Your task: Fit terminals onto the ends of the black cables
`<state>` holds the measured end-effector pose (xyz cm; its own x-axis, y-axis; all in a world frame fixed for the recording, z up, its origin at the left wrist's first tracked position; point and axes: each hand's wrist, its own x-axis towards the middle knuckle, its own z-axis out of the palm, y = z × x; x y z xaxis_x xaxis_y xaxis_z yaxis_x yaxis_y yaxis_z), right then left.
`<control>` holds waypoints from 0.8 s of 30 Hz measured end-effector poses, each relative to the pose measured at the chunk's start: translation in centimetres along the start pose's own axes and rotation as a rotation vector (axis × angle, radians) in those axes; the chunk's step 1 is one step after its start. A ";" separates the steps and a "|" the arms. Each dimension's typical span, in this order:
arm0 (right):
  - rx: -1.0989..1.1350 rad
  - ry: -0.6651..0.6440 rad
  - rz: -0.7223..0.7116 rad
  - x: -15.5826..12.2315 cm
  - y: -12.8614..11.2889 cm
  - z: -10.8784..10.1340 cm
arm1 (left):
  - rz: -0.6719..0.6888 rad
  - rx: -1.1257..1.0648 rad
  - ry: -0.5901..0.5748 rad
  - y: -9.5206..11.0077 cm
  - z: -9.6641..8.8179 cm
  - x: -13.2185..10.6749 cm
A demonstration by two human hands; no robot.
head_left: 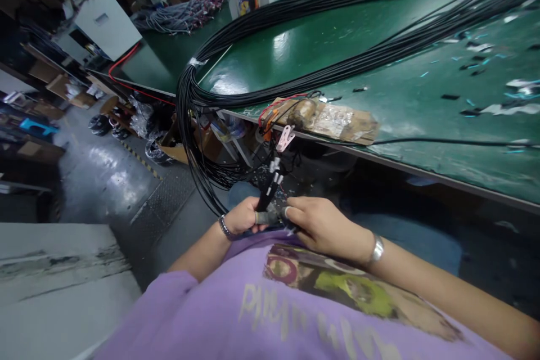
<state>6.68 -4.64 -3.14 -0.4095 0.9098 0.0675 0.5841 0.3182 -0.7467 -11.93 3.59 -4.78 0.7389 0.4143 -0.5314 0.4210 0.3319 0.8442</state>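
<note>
My left hand (243,217) is curled tight, fingers round the lower part of a black cable end (268,191) with white bands on it. The cable end is in front of my stomach, off the counter (329,39), tilted up and away from me. My right hand (316,224) is just beside it, fingers bent in and meeting the left at the same spot. Too small and dark there to tell what the right one has hold of, or how far its fingers are closed.

Bracelet (226,228) on the left wrist, silver cuff (377,248) on the right, purple shirt (189,315) below.

Beyond the cable end, a pink clip (286,138) by the counter edge, next to a taped wooden block (333,118) lying along that edge. Big black cable bundle (188,90) loops across the green top and hangs over the side. Scraps (523,87) scattered at right. Farther left, grey cables (181,14) and a white box (107,22).
</note>
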 end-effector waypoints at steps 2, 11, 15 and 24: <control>0.325 -0.099 0.100 0.0 -0.1 0.4 | -0.041 0.041 -0.078 -0.5 -0.1 0.2; 1.302 0.113 0.476 -1.6 2.2 1.5 | 0.017 -0.075 0.041 0.1 -1.2 0.4; 1.203 0.294 0.545 -1.7 2.3 -0.7 | 0.103 -0.229 0.226 -0.7 -2.2 -0.3; 0.841 0.301 0.422 1.2 -0.1 0.0 | 0.184 -0.252 0.240 0.1 0.2 0.0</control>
<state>6.15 -3.62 -3.01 -0.0185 0.9721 -0.2338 -0.0951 -0.2345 -0.9674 -11.79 3.49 -4.67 0.6332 0.6630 -0.3993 0.1283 0.4189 0.8989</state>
